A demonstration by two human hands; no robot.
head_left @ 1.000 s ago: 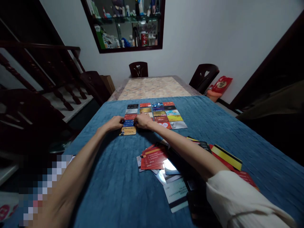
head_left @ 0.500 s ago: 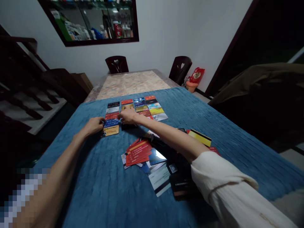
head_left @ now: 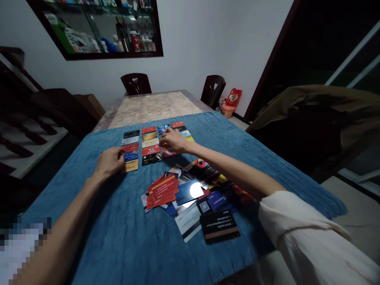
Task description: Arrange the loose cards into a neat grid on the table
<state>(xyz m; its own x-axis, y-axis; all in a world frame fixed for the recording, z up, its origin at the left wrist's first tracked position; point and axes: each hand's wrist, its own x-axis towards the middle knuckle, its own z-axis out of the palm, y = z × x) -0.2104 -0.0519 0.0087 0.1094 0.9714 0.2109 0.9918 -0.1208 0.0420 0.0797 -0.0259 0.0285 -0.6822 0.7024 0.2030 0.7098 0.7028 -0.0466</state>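
Cards lie face up in overlapping columns on the blue cloth. My left hand rests at the left edge of the leftmost column, its fingers curled and the fingertips against a blue card. Below that is a yellow-orange card. My right hand lies over the third column, fingers bent down at its left side; whether a card is between them is hidden. A black card ends the second column, under a red card. The fourth column, with a yellow card, is partly covered by my right hand.
Nearer me is a loose pile with red cards, a shiny blue card, a white card and a black card. The blue cloth covers the table's near part. Dark chairs stand around it.
My right hand has moved from between the first two columns to the third, uncovering the second column. My left hand stays by the first column. The view has turned slightly right.
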